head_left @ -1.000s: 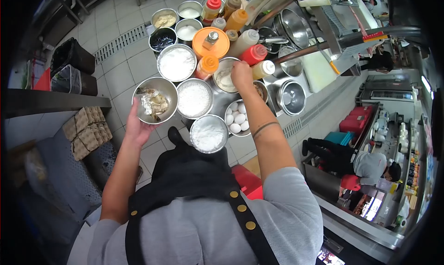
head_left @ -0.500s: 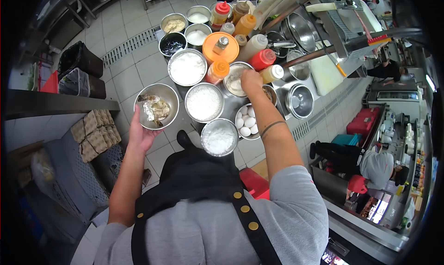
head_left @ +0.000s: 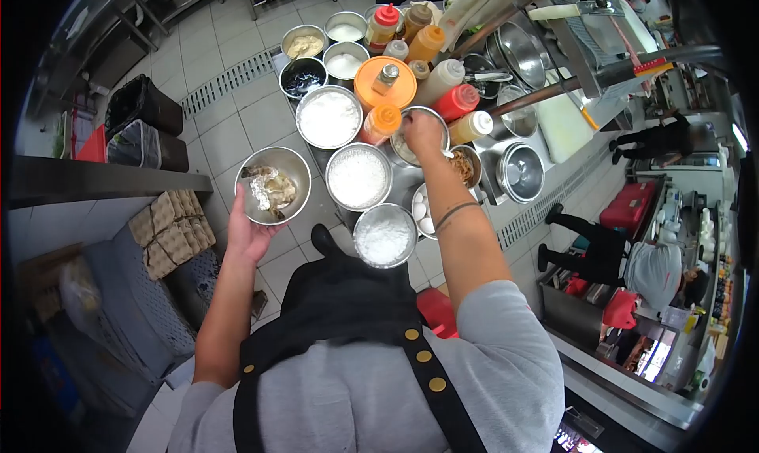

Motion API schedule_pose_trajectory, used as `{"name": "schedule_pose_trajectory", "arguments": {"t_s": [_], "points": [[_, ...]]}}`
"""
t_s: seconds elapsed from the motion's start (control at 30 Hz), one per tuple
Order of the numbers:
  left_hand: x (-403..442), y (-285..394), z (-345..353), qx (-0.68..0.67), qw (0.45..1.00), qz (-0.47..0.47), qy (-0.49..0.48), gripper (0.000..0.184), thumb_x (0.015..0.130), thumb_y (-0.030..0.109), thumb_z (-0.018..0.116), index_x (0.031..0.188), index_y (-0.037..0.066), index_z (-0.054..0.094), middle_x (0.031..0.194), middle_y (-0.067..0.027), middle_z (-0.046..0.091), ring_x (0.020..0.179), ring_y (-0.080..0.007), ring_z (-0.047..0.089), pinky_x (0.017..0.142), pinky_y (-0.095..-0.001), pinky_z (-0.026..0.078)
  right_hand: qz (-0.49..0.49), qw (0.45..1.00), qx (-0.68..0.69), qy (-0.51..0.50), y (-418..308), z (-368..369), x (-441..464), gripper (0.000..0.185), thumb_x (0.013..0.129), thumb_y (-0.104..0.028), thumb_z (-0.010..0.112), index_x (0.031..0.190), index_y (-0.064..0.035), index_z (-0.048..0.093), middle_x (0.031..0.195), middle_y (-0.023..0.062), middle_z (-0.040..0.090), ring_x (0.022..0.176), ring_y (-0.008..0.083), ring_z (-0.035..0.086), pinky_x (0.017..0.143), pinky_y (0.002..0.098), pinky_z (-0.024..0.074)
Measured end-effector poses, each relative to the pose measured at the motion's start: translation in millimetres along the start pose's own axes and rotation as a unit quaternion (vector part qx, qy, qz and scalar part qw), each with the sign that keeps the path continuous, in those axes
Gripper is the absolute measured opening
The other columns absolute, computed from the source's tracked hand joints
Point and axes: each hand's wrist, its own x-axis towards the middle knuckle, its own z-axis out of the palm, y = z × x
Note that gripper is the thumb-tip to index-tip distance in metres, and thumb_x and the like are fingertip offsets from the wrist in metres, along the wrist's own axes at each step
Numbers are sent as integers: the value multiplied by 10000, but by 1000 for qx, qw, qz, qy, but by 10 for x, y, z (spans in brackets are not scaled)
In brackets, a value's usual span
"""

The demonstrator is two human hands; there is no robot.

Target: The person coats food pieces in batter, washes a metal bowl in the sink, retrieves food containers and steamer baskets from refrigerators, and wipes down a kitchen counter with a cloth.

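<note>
My left hand (head_left: 251,235) holds a steel mixing bowl (head_left: 294,165) out over the floor at the left, gripping it by its near side. In that bowl lie a few pale pieces that look like shrimp (head_left: 277,190), partly dusted with white powder. My right hand (head_left: 424,133) reaches down into a steel bowl (head_left: 396,148) of pale, dry powder. Its fingertips are drawn together, and what they hold is hidden. Close by stand an orange-capped squeeze bottle (head_left: 381,122), a bowl of brown flakes (head_left: 462,167) and a bowl of white eggs (head_left: 421,209), partly covered by my forearm.
Bowls of white powder (head_left: 358,176) line the near side of the table. An orange-lidded tub (head_left: 368,81) and several squeeze bottles (head_left: 455,101) stand farther back. At the right are stacked steel bowls (head_left: 522,172) and a cutting board (head_left: 565,129). Egg cartons (head_left: 174,232) lie left; a person (head_left: 652,267) stands far right.
My right hand has shifted slightly within the powder bowl. The bowl of brown flakes shows more, the eggs less. The view has drifted a little, and my left hand keeps holding its bowl.
</note>
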Motion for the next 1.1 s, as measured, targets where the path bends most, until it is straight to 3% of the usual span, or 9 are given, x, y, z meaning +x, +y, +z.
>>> {"name": "schedule_pose_trajectory", "arguments": {"t_s": [0.07, 0.13, 0.27, 0.53, 0.7, 0.8, 0.87, 1.03, 1.1], "points": [[14, -20, -24, -1, 1000, 12, -21, 694, 1005, 633, 390, 1464, 114, 421, 1378, -124, 563, 1198, -286, 601, 915, -462, 547, -35, 999, 3, -20, 81, 44, -52, 182, 864, -202, 617, 914, -88, 749, 936, 212, 713, 845, 400, 687, 780, 505, 543], [13, -25, -29, 0, 1000, 12, -21, 692, 1006, 633, 386, 1462, 113, 423, 1377, -123, 564, 1195, -286, 604, 906, -457, 550, -203, 972, 8, -118, 86, -90, -110, 157, 845, -180, 631, 912, -113, 756, 951, 179, 722, 875, 371, 687, 809, 476, 542], [-26, 5, -38, 3, 1000, 16, -5, 687, 1010, 633, 373, 1456, 113, 429, 1374, -120, 568, 1184, -284, 610, 888, -448, 556, -223, 936, -60, -267, 161, -386, -65, 161, 816, -167, 661, 928, -143, 774, 957, 163, 727, 917, 332, 696, 830, 433, 547], [-42, 17, -55, -8, 999, 29, -15, 689, 1005, 636, 381, 1454, 115, 430, 1355, -115, 583, 1157, -274, 630, 846, -433, 579, -114, 991, -8, -73, 16, -1220, -101, 149, 820, -186, 698, 928, -109, 766, 879, 161, 725, 853, 345, 700, 802, 456, 548], [-36, 19, -25, 1, 999, 30, -29, 690, 1004, 636, 389, 1458, 118, 427, 1372, -115, 570, 1184, -275, 612, 873, -434, 563, -117, 991, 66, 26, 10, -920, -269, 155, 821, -217, 705, 914, -104, 756, 881, 161, 719, 855, 351, 692, 790, 469, 545], [-54, -2, 78, -9, 999, 33, -13, 671, 992, 642, 410, 1442, 147, 448, 1345, -91, 589, 1128, -262, 635, 812, -417, 587, -125, 981, -21, -148, 238, -383, -336, 152, 832, -152, 648, 915, -92, 761, 946, 174, 727, 901, 362, 697, 810, 465, 551], [-75, 0, 112, -3, 1000, 27, 0, 668, 993, 638, 415, 1444, 145, 443, 1353, -92, 583, 1142, -263, 628, 822, -421, 583, -134, 972, -52, -187, 471, 24, -334, 168, 828, -139, 634, 919, -76, 760, 957, 185, 728, 918, 362, 700, 828, 463, 551], [-76, -52, 76, 2, 1000, 26, -8, 679, 996, 641, 409, 1450, 137, 438, 1368, -99, 573, 1175, -266, 610, 873, -437, 554, -161, 927, -109, -320, 381, -308, -271, 201, 822, -123, 614, 924, -19, 753, 995, 221, 724, 964, 355, 703, 873, 446, 548], [-75, -66, 58, 7, 1000, 27, -11, 689, 999, 643, 399, 1457, 129, 431, 1379, -102, 567, 1191, -268, 601, 911, -448, 529, -142, 918, -164, -333, 236, -622, -200, 245, 813, -139, 662, 1030, -101, 772, 1029, 164, 736, 970, 327, 701, 892, 411, 543]]}}
